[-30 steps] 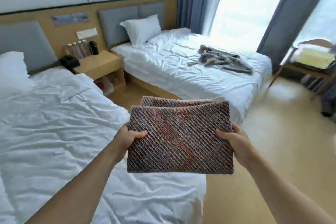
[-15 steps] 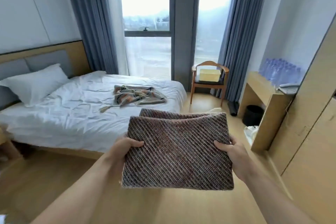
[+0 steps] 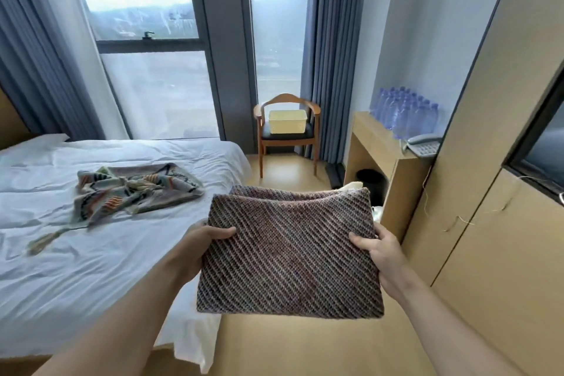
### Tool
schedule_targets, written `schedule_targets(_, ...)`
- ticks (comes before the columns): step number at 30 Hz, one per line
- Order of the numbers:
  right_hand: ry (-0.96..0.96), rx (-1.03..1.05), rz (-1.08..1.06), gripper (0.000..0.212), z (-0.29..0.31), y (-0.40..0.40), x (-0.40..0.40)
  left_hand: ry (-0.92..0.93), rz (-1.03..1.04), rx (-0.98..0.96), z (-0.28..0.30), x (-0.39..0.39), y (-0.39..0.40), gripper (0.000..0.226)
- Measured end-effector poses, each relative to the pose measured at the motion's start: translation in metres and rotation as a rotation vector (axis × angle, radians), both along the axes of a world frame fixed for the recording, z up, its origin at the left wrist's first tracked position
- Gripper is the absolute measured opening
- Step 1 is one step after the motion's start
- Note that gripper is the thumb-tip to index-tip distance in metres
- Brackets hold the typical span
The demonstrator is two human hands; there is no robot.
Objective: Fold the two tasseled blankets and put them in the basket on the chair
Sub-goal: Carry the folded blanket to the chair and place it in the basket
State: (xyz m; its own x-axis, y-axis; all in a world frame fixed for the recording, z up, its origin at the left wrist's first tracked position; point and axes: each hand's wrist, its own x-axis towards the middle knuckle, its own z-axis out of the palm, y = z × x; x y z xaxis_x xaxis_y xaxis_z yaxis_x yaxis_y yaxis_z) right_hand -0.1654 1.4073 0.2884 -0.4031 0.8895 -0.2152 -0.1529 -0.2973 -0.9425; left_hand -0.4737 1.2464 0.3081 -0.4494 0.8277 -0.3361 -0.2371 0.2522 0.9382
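Folded brown diagonal-weave knitted blanket (image 3: pixel 290 253): held up in mid-air, near centre, above the wooden floor (image 3: pixel 305 345). Left hand (image 3: pixel 198 244) grips its left edge, thumb curled over the front face. Right hand (image 3: pixel 378 253) grips its right edge, thumb likewise on the front; the other fingers of both hands are hidden behind the cloth.

Second blanket, multicoloured patterned with tassels (image 3: pixel 131 192): unfolded and crumpled on the white-sheeted bed (image 3: pixel 61 268), left.

Pale yellow rectangular woven basket (image 3: pixel 287 121): on the dark seat of a wooden armchair (image 3: pixel 288 131), far centre, before the window (image 3: pixel 152 40) and grey-blue curtains (image 3: pixel 326 55).

Wooden desk (image 3: pixel 381 143), right: clear plastic water bottles (image 3: pixel 406 113) and a grey telephone (image 3: pixel 424 143) on top; black bin (image 3: pixel 370 180) beneath.
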Motion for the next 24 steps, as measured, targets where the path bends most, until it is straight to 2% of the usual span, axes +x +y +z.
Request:
schedule_targets(6,-0.048,0.018,-0.070,0.030,-0.013,0.142,-0.068,-0.199,-0.113,0.014,-0.027,-0.088,0.154,0.044)
schedule_targets(12,-0.075,-0.013,-0.114,0.031,-0.004,0.282,-0.144,-0.261,-0.178,-0.002,-0.018,-0.173,0.301,0.042)
schedule_targets(16,-0.076,-0.039,-0.120,0.030,-0.010,0.368,-0.178,-0.237,-0.201,0.002,-0.012,-0.213,0.394,0.037)
schedule_targets(19,-0.078,-0.056,-0.104,0.034,-0.025,0.440,-0.205,-0.194,-0.210,-0.009,-0.023,-0.242,0.467,0.042)
schedule_targets(24,-0.056,-0.075,-0.048,0.029,-0.055,0.579,-0.264,-0.106,-0.187,-0.048,-0.051,-0.295,0.602,0.051)
